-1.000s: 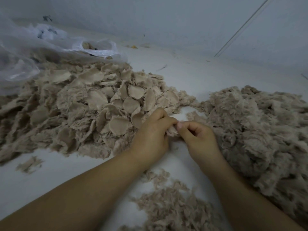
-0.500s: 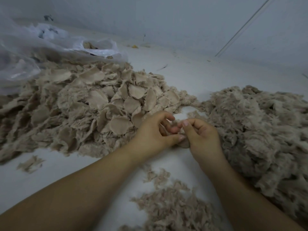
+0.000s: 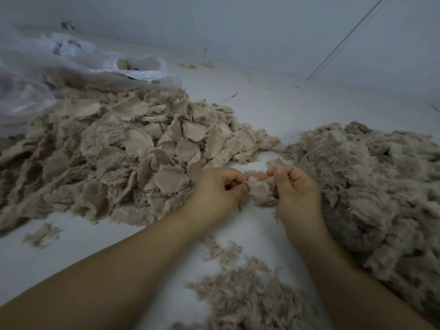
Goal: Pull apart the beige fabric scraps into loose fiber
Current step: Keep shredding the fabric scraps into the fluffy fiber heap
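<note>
The left hand (image 3: 215, 192) and right hand (image 3: 296, 190) are both curled, each pinching one side of a single beige scrap (image 3: 260, 189) stretched between them at frame centre. The pile of unprocessed scraps (image 3: 133, 153) lies on the white surface (image 3: 273, 108) at 10 o'clock from the hands. A mound of loose fiber (image 3: 371, 186) lies at 3 o'clock. Smaller tufts (image 3: 245, 298) lie at 6 o'clock. A clear plastic bag (image 3: 59, 67) lies at 11 o'clock.

Bag (image 3: 35, 75) contents — blurred, indistinct
</note>
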A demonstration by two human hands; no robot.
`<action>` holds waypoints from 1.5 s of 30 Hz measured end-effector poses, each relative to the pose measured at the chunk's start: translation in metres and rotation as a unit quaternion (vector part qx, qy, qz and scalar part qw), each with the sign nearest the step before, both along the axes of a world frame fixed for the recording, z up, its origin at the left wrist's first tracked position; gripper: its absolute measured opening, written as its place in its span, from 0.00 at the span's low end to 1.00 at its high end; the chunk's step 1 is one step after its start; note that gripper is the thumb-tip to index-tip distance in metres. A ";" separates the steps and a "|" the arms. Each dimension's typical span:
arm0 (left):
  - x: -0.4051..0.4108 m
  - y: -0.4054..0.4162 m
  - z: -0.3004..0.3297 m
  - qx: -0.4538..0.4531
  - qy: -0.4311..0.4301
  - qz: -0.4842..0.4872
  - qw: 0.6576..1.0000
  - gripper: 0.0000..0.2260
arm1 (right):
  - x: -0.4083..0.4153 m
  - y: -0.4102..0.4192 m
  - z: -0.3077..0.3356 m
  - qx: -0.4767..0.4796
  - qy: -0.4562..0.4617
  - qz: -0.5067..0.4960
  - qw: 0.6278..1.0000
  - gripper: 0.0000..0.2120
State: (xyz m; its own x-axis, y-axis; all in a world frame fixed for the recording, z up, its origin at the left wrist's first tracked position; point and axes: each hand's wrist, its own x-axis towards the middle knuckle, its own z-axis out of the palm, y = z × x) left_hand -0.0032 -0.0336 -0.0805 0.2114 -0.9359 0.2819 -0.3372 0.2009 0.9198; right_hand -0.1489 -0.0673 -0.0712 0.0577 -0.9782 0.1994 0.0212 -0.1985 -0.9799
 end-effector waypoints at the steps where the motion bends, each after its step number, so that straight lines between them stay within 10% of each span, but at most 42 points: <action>1: 0.000 0.000 0.001 -0.008 0.026 0.004 1.000 0.12 | 0.000 -0.001 -0.001 -0.003 0.010 -0.007 1.000 0.13; 7: -0.004 0.004 0.006 -0.009 0.107 -0.018 0.994 0.02 | 0.001 0.000 -0.002 -0.030 0.044 -0.020 0.998 0.12; 13: -0.014 -0.001 0.005 0.052 0.030 -0.020 0.998 0.27 | 0.002 0.003 0.000 -0.002 0.005 0.044 0.999 0.10; 23: -0.010 -0.005 0.002 0.095 0.117 -0.011 0.988 0.00 | 0.003 0.004 0.000 0.011 -0.017 0.040 0.999 0.10; 45: -0.003 0.001 0.011 0.027 0.191 0.031 0.981 0.15 | 0.000 -0.002 0.001 0.062 -0.064 0.022 0.996 0.05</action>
